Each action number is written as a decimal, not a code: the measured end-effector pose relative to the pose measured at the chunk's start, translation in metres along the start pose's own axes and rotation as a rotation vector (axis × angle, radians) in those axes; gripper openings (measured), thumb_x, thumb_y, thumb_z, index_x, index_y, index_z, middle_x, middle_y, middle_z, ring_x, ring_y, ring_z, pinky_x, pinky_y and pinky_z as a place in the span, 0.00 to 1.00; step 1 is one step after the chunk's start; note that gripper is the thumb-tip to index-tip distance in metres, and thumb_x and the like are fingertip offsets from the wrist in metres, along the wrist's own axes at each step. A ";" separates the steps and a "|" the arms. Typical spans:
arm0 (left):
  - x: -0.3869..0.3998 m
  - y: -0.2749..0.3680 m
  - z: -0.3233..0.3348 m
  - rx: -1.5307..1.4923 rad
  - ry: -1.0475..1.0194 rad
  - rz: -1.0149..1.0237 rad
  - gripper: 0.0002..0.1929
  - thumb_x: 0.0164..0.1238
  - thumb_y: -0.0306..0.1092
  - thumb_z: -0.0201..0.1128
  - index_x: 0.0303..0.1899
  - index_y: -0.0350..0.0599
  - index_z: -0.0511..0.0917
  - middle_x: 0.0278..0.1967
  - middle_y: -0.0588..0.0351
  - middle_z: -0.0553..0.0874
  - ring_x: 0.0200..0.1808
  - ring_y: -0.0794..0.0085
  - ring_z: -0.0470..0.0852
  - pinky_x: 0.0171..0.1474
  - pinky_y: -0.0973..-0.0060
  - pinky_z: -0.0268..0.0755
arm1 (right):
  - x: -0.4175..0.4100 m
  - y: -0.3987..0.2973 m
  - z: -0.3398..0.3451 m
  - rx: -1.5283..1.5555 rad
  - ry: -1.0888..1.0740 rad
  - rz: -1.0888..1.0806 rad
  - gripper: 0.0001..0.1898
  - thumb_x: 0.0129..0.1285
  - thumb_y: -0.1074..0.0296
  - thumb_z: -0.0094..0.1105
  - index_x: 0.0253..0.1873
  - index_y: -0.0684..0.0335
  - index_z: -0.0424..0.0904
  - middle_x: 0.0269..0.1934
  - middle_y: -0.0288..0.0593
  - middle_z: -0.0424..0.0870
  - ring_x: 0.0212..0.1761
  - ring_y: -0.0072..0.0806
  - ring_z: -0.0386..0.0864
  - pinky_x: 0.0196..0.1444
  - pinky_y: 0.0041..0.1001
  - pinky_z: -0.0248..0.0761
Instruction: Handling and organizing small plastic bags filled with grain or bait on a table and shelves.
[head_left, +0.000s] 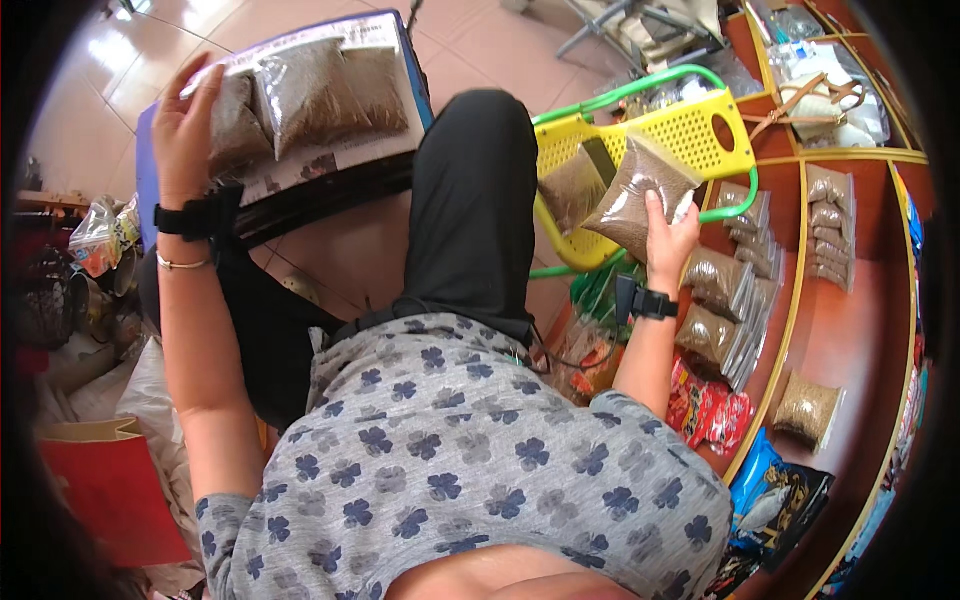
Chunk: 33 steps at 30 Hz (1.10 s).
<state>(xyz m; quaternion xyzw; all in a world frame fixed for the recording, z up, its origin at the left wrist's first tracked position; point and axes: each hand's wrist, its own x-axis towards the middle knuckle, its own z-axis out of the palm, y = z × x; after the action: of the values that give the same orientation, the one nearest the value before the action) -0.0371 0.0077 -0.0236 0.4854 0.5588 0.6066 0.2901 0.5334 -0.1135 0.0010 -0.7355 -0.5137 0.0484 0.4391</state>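
My right hand (673, 238) grips a clear plastic bag of brown pellets (646, 184) by its near side, above a yellow perforated seat with a green frame (694, 139). On that seat lies another pellet bag (571, 191) with a dark flat piece (598, 159) beside it. My left hand (186, 135), fingers apart, is at the left end of a low box-like stand (262, 184) topped with printed paper. Three filled bags lie there: a left one (238, 120) close to my fingers, a middle one (307, 94) and a right one (379, 90). Whether my left fingers touch the left bag is unclear.
Wooden shelving (787, 330) curves along the right, holding stacked pellet bags (716, 300), red packets (709, 409) and a blue packet (761, 480). A red paper bag (112, 487) stands at lower left. Folded metal legs (600, 26) rest on the tiled floor (480, 45).
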 end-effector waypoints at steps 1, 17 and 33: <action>0.001 0.002 0.004 -0.006 -0.070 0.051 0.20 0.75 0.36 0.68 0.63 0.40 0.80 0.44 0.58 0.89 0.45 0.83 0.83 0.46 0.87 0.72 | 0.008 -0.015 0.004 0.161 -0.033 -0.085 0.24 0.65 0.66 0.74 0.59 0.73 0.75 0.53 0.45 0.84 0.52 0.26 0.79 0.59 0.29 0.72; -0.049 0.029 0.055 -0.652 -0.451 -0.231 0.30 0.68 0.29 0.74 0.68 0.39 0.72 0.61 0.53 0.83 0.62 0.72 0.80 0.66 0.70 0.73 | 0.001 -0.259 0.235 0.860 -0.983 -0.478 0.27 0.65 0.69 0.74 0.65 0.69 0.74 0.52 0.41 0.86 0.52 0.24 0.81 0.58 0.26 0.74; -0.040 0.003 0.064 -0.518 -0.334 -0.244 0.22 0.67 0.23 0.71 0.62 0.39 0.78 0.56 0.56 0.87 0.57 0.73 0.83 0.62 0.71 0.77 | -0.032 -0.271 0.287 0.475 -0.360 -0.965 0.14 0.74 0.72 0.54 0.61 0.62 0.83 0.58 0.55 0.83 0.65 0.50 0.78 0.71 0.40 0.68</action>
<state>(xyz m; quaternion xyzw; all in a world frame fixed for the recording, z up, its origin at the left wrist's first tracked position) 0.0364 -0.0036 -0.0375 0.4176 0.3850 0.6013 0.5620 0.1755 0.0559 0.0021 -0.2782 -0.8335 0.0812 0.4704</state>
